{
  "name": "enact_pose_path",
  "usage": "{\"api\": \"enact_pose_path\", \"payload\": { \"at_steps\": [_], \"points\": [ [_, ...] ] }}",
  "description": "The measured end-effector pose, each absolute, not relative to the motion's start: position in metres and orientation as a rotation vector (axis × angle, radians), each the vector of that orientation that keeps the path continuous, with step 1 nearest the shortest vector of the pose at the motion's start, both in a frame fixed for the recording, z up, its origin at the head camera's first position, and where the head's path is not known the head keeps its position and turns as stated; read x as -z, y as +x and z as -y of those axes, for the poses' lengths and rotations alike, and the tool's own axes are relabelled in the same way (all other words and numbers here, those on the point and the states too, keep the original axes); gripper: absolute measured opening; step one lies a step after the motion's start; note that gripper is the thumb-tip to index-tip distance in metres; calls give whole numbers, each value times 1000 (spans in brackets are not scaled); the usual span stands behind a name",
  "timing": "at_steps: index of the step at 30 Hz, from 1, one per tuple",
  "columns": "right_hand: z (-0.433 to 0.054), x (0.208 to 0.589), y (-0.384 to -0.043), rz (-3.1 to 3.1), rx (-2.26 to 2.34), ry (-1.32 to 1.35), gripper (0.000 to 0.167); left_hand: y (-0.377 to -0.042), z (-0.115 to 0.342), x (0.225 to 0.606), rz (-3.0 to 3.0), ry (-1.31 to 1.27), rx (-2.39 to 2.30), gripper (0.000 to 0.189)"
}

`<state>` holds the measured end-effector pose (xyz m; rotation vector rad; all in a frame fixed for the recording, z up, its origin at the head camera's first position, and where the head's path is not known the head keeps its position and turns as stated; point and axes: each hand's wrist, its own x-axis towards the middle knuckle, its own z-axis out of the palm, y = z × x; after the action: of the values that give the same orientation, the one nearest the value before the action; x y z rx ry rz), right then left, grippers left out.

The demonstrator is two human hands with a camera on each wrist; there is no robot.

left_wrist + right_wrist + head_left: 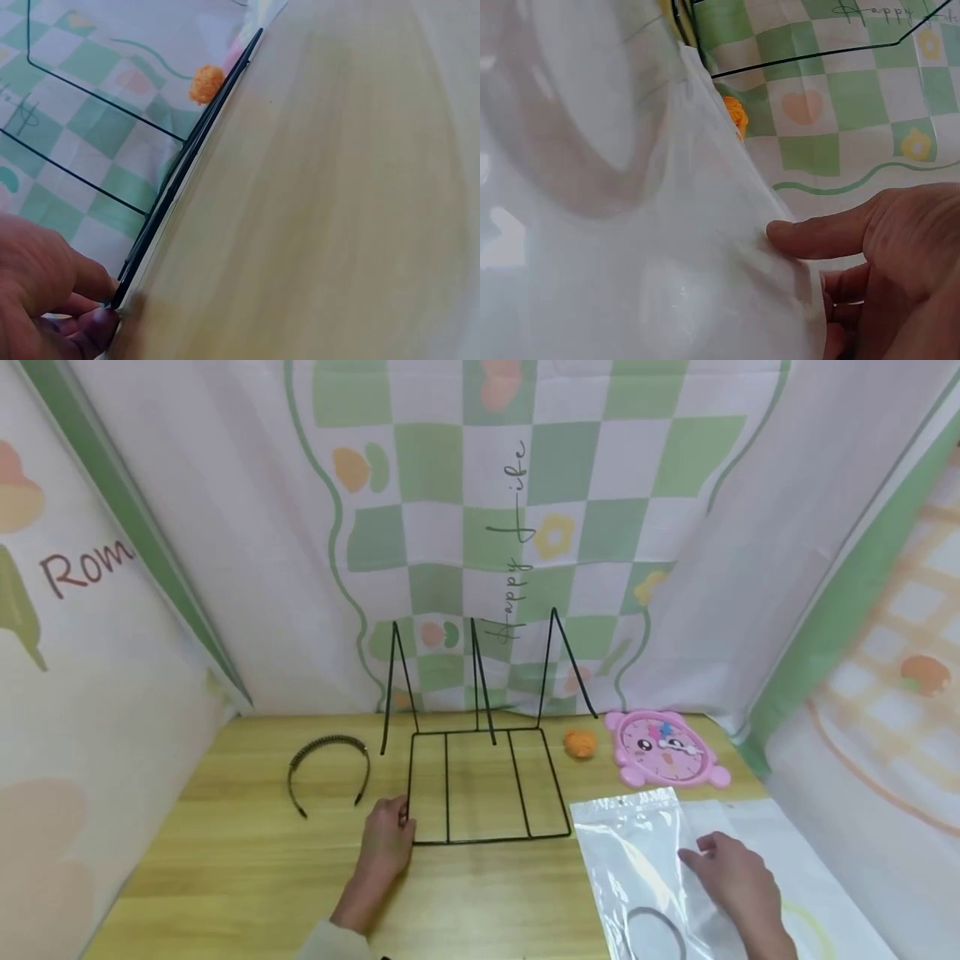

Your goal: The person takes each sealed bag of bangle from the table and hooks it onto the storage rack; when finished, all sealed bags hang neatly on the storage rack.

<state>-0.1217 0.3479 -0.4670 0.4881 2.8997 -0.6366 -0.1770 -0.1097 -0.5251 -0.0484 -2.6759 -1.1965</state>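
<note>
My left hand (pixel 387 837) holds the near left corner of a black wire rack (pixel 447 789), its thumb and fingers at the frame in the left wrist view. The rack lies on the wooden table, with bent wire prongs standing up along its back. On the right, my right hand (pixel 738 881) pinches the edge of a clear plastic bag (pixel 697 247) between thumb and fingers. A grey ring-shaped thing (pixel 654 910) shows through the bag's lower part. The fingers behind the film are partly hidden in the right wrist view.
A dark braided headband (pixel 330 740) lies left of the rack. Right of it are a fuzzy orange ball (pixel 580 743) and a pink animal-shaped toy clock (pixel 663 752). A white sheet (pixel 750 818) covers the table's right side, with a pale yellow curved band (pixel 813 927). Curtains close in behind.
</note>
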Motion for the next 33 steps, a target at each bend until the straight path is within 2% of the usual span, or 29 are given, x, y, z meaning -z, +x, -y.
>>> {"api": "enact_pose_path", "payload": {
  "at_steps": [7,19,27,33],
  "points": [
    [-335,458,-114,-3043,863,435,36,-177,109,522,2671,-26,1154,35],
    [-297,438,-92,-3210,1270,377,22,-180,112,523,2615,-68,1189,34],
    [-251,425,-94,-2985,1770,-100,3,-177,116,526,2651,-16,1216,38],
    [-224,420,-103,-2890,1891,-631,19,-176,115,529,2667,-52,1254,39]
  ]
}}
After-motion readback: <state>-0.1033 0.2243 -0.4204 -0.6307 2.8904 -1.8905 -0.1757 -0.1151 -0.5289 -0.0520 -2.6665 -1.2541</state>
